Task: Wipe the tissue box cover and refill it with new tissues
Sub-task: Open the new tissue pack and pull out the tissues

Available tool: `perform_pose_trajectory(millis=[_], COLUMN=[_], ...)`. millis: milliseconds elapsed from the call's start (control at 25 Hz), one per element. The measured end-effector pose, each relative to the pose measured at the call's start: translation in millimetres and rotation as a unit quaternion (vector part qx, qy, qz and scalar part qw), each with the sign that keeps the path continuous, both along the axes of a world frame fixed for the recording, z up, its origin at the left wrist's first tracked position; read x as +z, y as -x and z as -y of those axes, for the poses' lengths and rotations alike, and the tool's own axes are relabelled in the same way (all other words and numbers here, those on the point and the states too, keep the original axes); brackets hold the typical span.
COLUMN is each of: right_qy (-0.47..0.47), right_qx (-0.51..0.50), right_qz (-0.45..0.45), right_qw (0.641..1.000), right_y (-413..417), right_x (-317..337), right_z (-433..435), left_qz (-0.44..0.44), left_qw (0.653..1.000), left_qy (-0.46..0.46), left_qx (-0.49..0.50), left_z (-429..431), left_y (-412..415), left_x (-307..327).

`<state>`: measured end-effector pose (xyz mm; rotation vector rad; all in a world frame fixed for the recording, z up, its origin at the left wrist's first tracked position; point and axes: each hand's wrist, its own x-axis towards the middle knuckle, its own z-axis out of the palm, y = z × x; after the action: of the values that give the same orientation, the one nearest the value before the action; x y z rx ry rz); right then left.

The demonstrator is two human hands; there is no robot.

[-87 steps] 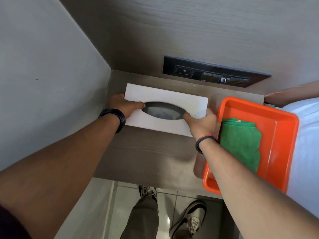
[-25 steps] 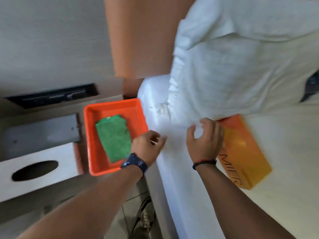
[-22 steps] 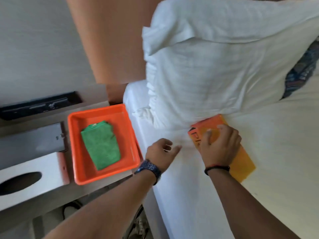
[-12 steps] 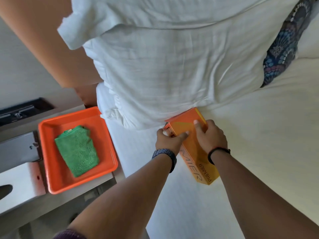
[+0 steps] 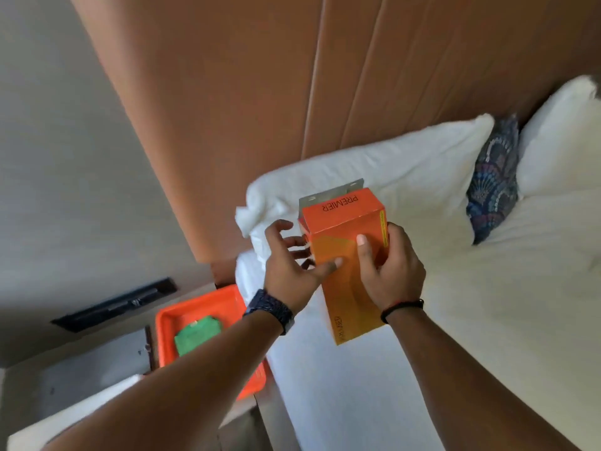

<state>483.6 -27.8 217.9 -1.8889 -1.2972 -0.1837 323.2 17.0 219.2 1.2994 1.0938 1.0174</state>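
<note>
An orange tissue box point(image 5: 348, 255) marked PREMIER is held up over the white bed, one end pointing away from me with a grey flap raised at that end. My right hand point(image 5: 388, 268) grips its right side, thumb across the face. My left hand point(image 5: 289, 265) touches its left edge with fingers spread. The white tissue box cover point(image 5: 81, 415) lies at the lower left on the bedside shelf, mostly hidden by my left arm. A green cloth point(image 5: 196, 335) lies in an orange tray point(image 5: 201, 304).
The grey bedside shelf point(image 5: 81, 362) has a black socket panel point(image 5: 113, 304) on the wall behind it. The bed point(image 5: 487, 320) carries white pillows point(image 5: 374, 170) and a dark patterned cushion point(image 5: 496, 177). A brown padded headboard point(image 5: 292, 92) rises behind.
The orange tissue box has been lifted off the bed and turned end-up in both hands. My view has tilted up toward the headboard. Earlier, both hands left the white cover on the shelf.
</note>
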Motion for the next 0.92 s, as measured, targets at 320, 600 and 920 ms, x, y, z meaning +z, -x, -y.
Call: perform_pose_trajectory(millis=[320,600,920], right_qy=[-0.187,-0.224,-0.354], right_qx=[0.176,0.345,0.437], right_qz=[-0.02,0.029,0.329], right_qw=[0.966,0.911,0.758], right_y=[114,188,212], right_x=[303,486,512], right_z=[-29,7,64], left_qz=[-0.04,-0.149,-0.319], left_qw=[0.944,0.882,0.786], left_qy=[-0.325,-0.442,-0.528], left_qx=[-0.036,0.06,0.048], left_z=[-24,17,73], left_y=[145,243,281], left_x=[292,439,496])
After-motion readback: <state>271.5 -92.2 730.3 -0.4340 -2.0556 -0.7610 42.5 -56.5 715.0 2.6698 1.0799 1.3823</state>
